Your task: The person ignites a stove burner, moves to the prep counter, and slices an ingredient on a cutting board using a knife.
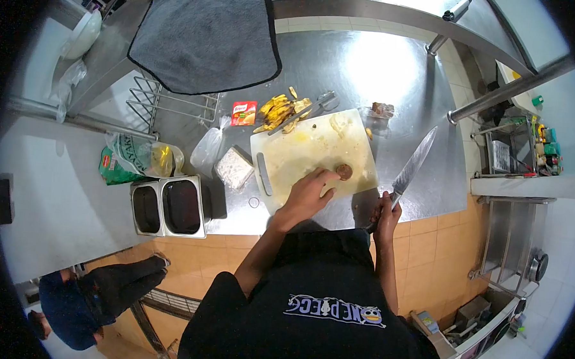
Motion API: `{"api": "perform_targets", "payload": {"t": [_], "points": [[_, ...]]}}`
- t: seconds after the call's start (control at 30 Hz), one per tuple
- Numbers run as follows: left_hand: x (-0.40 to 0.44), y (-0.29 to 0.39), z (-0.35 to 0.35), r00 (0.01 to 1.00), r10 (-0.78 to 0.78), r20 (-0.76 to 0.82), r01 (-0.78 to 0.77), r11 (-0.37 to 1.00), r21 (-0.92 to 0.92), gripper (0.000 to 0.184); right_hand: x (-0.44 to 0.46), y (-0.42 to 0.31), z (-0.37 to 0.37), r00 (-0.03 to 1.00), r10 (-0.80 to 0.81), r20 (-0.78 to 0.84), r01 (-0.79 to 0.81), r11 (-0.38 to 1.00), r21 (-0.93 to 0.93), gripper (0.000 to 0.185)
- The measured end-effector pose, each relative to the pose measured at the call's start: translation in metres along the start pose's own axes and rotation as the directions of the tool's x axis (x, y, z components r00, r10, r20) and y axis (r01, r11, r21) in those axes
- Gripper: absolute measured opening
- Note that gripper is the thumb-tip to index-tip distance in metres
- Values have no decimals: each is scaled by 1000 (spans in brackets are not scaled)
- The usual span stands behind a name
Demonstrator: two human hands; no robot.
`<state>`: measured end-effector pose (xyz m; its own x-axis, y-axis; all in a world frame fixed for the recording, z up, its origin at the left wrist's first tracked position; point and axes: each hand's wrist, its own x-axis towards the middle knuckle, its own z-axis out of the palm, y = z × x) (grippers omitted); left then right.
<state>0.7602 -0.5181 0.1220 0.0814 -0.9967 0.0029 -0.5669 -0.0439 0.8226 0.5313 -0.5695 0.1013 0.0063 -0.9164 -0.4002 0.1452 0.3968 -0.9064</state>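
Note:
My left hand [309, 192] is over the white cutting board [288, 160], thumb and fingers apart. Its index fingertip is at the edge of a small round brown piece [344, 172]; I cannot tell what that piece is. Beyond the board's right front corner, my right hand [386, 216] is wrapped around the handle of a large kitchen knife [415, 161], blade pointing away and to the right. Pale yellow smears mark the board. Behind it lie yellow and dark banana peels [277, 110], with a second knife [303, 113] across them.
A brown chunk in clear plastic [382, 110] sits behind right on the steel table [422, 192]. Left of the board are a red packet [243, 113], a white wrapped block [235, 169] and two metal containers [204, 208]. A grey cloth [207, 41] hangs overhead. Another person [96, 299] stands left.

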Motion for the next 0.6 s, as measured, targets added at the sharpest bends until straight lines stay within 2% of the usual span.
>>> {"api": "perform_targets", "payload": {"t": [0.33, 0.4, 0.6], "points": [[-6, 3, 0, 1000, -3, -6, 4, 1000, 20, 33, 5, 1, 1, 1000, 3, -4, -4, 999, -49, 35], [-6, 4, 0, 1000, 13, -19, -13, 999, 30, 33, 7, 2, -2, 998, -26, 48, 29, 997, -72, 34], [-6, 6, -2, 1000, -17, -12, 17, 1000, 2, 33, 17, 11, -7, 993, -98, 62, 106, 984, -142, 34]]}}
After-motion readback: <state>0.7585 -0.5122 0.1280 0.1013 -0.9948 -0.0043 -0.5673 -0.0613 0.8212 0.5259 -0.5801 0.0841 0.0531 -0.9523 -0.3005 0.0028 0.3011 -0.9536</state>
